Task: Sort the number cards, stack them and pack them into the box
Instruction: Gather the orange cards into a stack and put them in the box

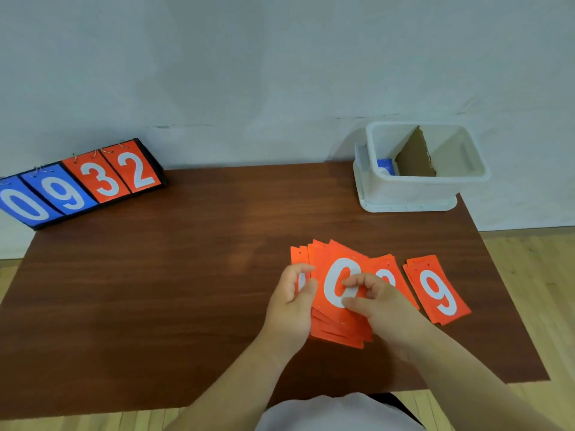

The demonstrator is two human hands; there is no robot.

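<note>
A fanned pile of orange number cards (334,325) lies on the brown table, a white 0 on its top card. My left hand (291,306) curls round the pile's left edge. My right hand (378,301) pinches the top 0 card between thumb and fingers. Another orange card (390,269) peeks out behind my right hand, its digit partly hidden. A small separate stack (438,290) showing a 9 lies just to the right. The white plastic box (404,194) stands at the back right, split by a cardboard divider (415,157), with a blue card (385,166) in its left part.
A flip scoreboard (81,183) leans at the table's back left, showing blue 0 and 9, orange 3 and 2. The table (186,275) ends at its right edge close to the 9 stack, with wooden floor beyond. A pale wall rises behind.
</note>
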